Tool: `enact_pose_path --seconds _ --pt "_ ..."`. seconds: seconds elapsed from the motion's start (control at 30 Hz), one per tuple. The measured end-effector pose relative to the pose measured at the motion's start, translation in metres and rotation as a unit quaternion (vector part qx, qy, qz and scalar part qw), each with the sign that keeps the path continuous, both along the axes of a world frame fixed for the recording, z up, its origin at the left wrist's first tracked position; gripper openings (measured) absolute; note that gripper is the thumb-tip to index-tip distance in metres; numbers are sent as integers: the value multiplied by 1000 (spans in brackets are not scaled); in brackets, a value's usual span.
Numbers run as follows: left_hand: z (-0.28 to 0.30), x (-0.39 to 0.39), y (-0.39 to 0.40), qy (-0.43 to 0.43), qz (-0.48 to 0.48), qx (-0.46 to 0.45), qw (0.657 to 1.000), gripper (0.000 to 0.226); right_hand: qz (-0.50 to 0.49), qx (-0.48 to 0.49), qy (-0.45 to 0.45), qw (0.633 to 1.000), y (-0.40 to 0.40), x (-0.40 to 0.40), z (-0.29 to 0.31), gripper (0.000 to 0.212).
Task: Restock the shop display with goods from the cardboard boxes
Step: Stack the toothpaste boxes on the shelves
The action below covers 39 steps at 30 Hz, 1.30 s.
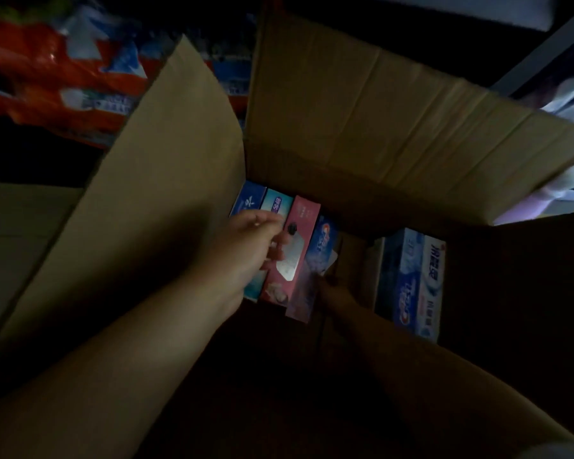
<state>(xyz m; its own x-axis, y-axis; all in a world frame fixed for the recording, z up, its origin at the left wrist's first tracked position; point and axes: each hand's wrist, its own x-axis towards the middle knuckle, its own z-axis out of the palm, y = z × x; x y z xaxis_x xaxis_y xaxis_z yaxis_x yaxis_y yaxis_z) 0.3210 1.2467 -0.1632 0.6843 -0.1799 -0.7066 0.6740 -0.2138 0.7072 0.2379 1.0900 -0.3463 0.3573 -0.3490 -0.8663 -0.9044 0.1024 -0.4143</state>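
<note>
Head view, dim light: both arms reach down into the open cardboard box (pixel 362 104), flaps standing up. The left hand (pixel 256 240) curls its fingers over the tops of the upright toothpaste cartons, touching the pink carton (pixel 304 226). The right hand (pixel 332 289) sits deep in shadow beside that row; whether it grips anything, I cannot tell. Two more blue cartons (pixel 411 279) stand apart at the right.
</note>
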Motion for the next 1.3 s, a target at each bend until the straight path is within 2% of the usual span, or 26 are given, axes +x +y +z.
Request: enact_pose_path --seconds 0.07,0.1,0.17,0.2,0.3,0.4,0.43,0.5,0.63,0.73,0.77,0.87,0.97,1.07,1.17,1.27,1.3 --pt "3 4 0 -21 1 6 1000 12 -41 23 3 999 4 -10 -21 64" --pt "5 5 0 -27 2 7 1000 12 -73 48 -5 996 4 -19 -46 75" --pt "6 5 -1 -31 6 3 999 13 -116 92 0 989 12 -26 -58 106" --pt "5 5 -2 -31 9 1 999 14 -130 115 2 985 12 -31 -73 109" --pt "-1 5 -3 -26 8 8 1000 14 -166 148 -1 975 21 -29 -52 93" --pt "-5 8 -3 -19 12 14 1000 13 -206 159 -20 965 28 -22 -27 57" --pt "-6 8 -3 -16 11 15 1000 13 -219 153 -29 963 28 -22 -31 52" --pt "-9 7 -2 -8 3 18 1000 13 -233 151 -42 960 28 -21 -28 51" --pt "-12 8 2 5 -18 22 1000 13 -210 181 -42 960 25 -19 -23 69" --pt "-15 13 5 5 -13 22 1000 13 -182 233 -50 954 22 -13 -1 44" --pt "-15 14 6 7 -12 23 1000 13 -181 248 -51 950 20 -13 6 40" --pt "-19 12 10 17 -32 30 999 11 -180 273 -63 943 11 -12 30 50" --pt "-24 8 15 34 -49 38 998 9 -178 295 -64 936 4 -16 63 24" --pt "-26 10 16 33 -54 34 997 9 -180 320 -77 927 1 -21 96 20" --pt "-22 16 14 22 -61 14 998 6 -174 319 -91 927 6 -22 121 34" --pt "-17 21 8 16 -80 7 997 15 -161 329 -119 923 12 -19 140 87" --pt "-11 23 6 19 -86 1 996 15 -154 336 -132 920 15 -16 150 97"
